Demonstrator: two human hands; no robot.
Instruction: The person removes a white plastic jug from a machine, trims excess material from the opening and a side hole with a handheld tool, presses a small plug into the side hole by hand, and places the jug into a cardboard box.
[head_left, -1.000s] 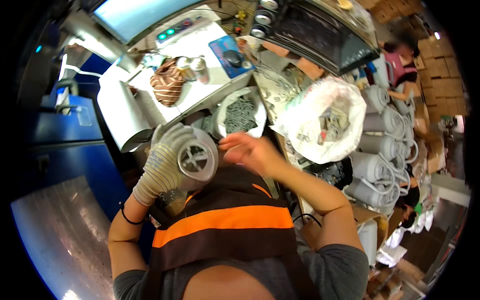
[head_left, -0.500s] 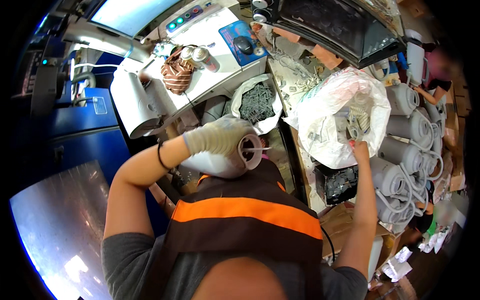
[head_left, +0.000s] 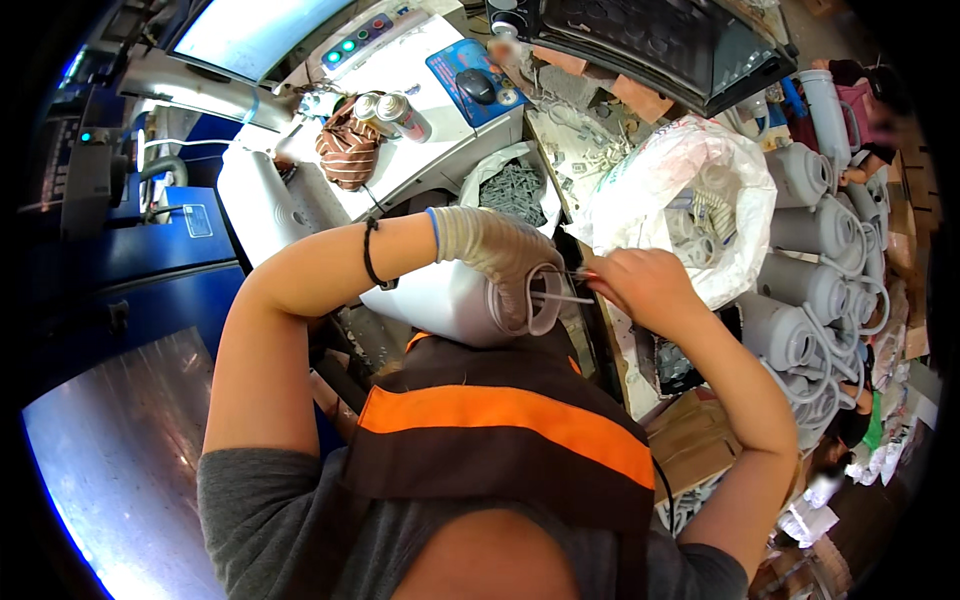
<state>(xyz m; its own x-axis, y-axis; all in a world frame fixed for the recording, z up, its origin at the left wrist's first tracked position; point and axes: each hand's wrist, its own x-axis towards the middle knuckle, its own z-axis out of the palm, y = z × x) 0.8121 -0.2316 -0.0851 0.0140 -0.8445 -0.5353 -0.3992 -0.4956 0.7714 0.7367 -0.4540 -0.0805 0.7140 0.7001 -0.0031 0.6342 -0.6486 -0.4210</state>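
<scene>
My left hand (head_left: 492, 250), in a pale knit glove, wraps around the open end of a white plastic jug body (head_left: 440, 305) held against my chest. My right hand (head_left: 640, 285), bare, pinches a thin grey metal part (head_left: 562, 296) that pokes across the jug's round opening. Both hands meet at that opening, just above my brown and orange vest. A large clear plastic bag (head_left: 690, 190) with pale plastic parts sits right behind my right hand.
A white tub of small grey metal parts (head_left: 512, 185) stands past the jug. Rows of grey jug bodies with handles (head_left: 810, 290) are stacked at the right. A white machine top (head_left: 400, 120) bears two cans, a folded cloth and a mouse. Blue cabinet at left.
My right hand came back from the bag to the jug's opening with a thin metal part. The jug turned and my left hand shifted around its rim.
</scene>
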